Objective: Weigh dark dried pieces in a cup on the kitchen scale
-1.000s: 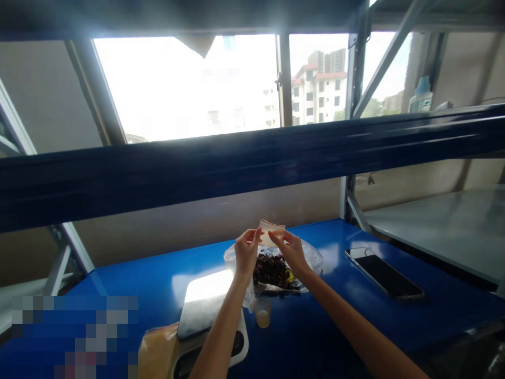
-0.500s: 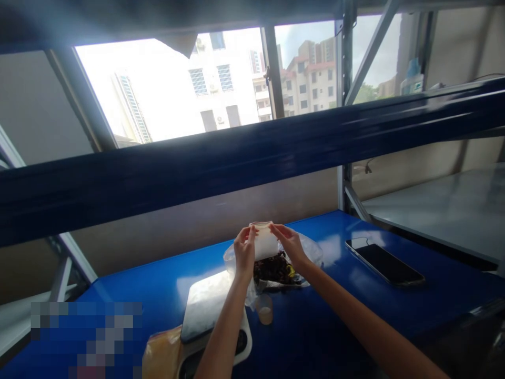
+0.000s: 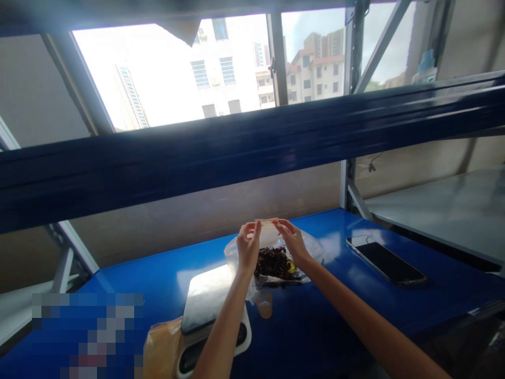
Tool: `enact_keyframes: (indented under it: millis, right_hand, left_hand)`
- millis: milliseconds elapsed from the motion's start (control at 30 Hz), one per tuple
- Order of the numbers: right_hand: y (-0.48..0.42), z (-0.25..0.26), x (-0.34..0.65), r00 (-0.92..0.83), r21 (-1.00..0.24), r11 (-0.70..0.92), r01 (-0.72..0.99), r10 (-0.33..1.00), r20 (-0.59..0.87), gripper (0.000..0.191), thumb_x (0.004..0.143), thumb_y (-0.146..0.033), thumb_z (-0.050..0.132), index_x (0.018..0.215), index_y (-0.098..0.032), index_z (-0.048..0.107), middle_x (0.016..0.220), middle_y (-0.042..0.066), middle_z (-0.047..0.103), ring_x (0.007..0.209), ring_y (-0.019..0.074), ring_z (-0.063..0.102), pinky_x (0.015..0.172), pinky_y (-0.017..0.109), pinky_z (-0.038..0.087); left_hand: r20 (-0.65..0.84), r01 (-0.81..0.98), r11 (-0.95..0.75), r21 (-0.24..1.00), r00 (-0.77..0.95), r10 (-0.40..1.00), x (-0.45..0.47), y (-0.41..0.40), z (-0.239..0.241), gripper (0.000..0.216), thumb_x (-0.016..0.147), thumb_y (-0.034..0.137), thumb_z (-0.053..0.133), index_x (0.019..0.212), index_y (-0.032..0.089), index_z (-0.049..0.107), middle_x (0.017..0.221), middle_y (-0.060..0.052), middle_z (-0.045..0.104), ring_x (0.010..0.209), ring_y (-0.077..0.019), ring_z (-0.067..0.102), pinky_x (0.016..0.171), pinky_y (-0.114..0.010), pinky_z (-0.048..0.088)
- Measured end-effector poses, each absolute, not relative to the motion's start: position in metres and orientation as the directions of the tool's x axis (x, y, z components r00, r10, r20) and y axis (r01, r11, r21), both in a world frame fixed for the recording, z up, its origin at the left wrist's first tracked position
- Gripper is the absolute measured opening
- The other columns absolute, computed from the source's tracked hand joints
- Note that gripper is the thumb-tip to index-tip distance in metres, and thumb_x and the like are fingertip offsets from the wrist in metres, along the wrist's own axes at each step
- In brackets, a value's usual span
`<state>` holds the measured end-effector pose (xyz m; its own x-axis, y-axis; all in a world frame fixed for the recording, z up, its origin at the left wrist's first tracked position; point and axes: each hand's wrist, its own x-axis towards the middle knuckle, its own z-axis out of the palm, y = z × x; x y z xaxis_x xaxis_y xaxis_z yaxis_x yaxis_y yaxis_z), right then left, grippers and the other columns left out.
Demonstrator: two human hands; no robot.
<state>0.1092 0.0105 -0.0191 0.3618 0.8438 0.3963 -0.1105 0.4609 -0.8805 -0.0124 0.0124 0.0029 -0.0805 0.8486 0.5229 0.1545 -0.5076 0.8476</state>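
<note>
A small, pale, see-through zip bag point(image 3: 268, 231) is held up between my hands by its top edge. My left hand point(image 3: 248, 247) pinches its left corner, and my right hand point(image 3: 294, 245) pinches the right one. Just below them lies a larger clear plastic bag point(image 3: 313, 247), spread open, with a heap of dark brown dried pieces point(image 3: 274, 263) and a bit of yellow in it. In front of that heap stands a small translucent cup point(image 3: 264, 305). Under my left forearm is a kitchen scale point(image 3: 209, 300) with a shiny plate, partly hidden by the arm.
A black-screened phone point(image 3: 386, 260) lies to the right on the blue tabletop point(image 3: 315, 321). Left of the scale sits a bag of tan contents point(image 3: 161, 350). A blue shelf beam point(image 3: 221, 142) crosses ahead above my hands, with metal uprights point(image 3: 349, 181) at the sides.
The small bag's upper edge looks flatter and the bag is tilted more, so more of the dark pieces shows. Both hands keep their hold; the view has shifted slightly.
</note>
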Motion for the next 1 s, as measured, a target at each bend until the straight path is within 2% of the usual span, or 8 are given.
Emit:
enact_keyframes:
  millis: [167,333,533,700,800,1000]
  right_hand:
    - [0.0108,-0.0210,0.1102,0.329,-0.877,0.477,-0.063,0.839,0.433,0.038,0.068,-0.056,0.067,0.080,-0.021,0.071,0.077,0.004,0.065,0.072,0.0188,0.057,0.059,0.028,0.041]
    - [0.0150,-0.0252,0.1138,0.412,-0.865,0.502,0.012,0.786,0.462,0.036,0.067,-0.054,0.069,0.076,-0.020,0.072,0.097,0.007,0.062,0.080,0.0185,0.057,0.070,0.031,0.044]
    - [0.0177,-0.0253,0.1136,0.386,-0.859,0.506,-0.077,0.809,0.443,0.038,0.063,-0.056,0.071,0.072,-0.019,0.070,0.103,0.008,0.059,0.087,0.0197,0.058,0.077,0.033,0.045]
    - [0.0155,-0.0230,0.1133,0.372,-0.880,0.466,-0.095,0.836,0.403,0.042,0.061,-0.059,0.071,0.071,-0.018,0.067,0.108,0.009,0.057,0.086,0.0196,0.057,0.072,0.031,0.044]
    - [0.0139,-0.0211,0.1140,0.381,-0.887,0.446,-0.120,0.846,0.374,0.040,0.060,-0.058,0.071,0.071,-0.019,0.066,0.106,0.008,0.059,0.084,0.0193,0.057,0.069,0.030,0.043]
    - [0.0105,-0.0167,0.1136,0.400,-0.886,0.429,-0.177,0.853,0.334,0.036,0.061,-0.053,0.070,0.075,-0.021,0.064,0.087,0.004,0.063,0.075,0.0179,0.055,0.064,0.029,0.040]
  left_hand:
    - [0.558,0.146,-0.541,0.829,-0.133,0.819,-0.0128,0.0117,0.0045,0.032,0.079,0.049,0.057,0.078,0.019,0.065,0.091,-0.006,0.061,0.082,-0.0171,0.060,0.064,-0.024,0.045]
    - [0.572,0.137,-0.557,0.819,-0.124,0.811,-0.0129,0.0140,0.0030,0.024,0.080,0.040,0.059,0.072,0.018,0.065,0.090,-0.005,0.058,0.082,-0.0159,0.059,0.067,-0.024,0.044]
    - [0.579,0.120,-0.567,0.815,-0.175,0.796,-0.0125,0.0130,0.0039,0.020,0.077,0.035,0.062,0.066,0.018,0.064,0.086,-0.004,0.056,0.083,-0.0154,0.056,0.065,-0.023,0.042]
    - [0.598,0.136,-0.582,0.802,-0.193,0.778,-0.0113,0.0112,0.0044,0.019,0.076,0.033,0.064,0.064,0.018,0.065,0.084,-0.004,0.055,0.081,-0.0143,0.055,0.062,-0.022,0.042]
    - [0.607,0.144,-0.590,0.795,-0.175,0.775,-0.0107,0.0085,0.0051,0.020,0.077,0.036,0.064,0.068,0.018,0.069,0.085,-0.005,0.057,0.081,-0.0146,0.056,0.060,-0.021,0.043]
    - [0.623,0.155,-0.605,0.781,-0.118,0.773,-0.0117,0.0055,0.0069,0.019,0.077,0.036,0.064,0.072,0.019,0.071,0.091,-0.006,0.063,0.086,-0.0160,0.059,0.061,-0.022,0.044]
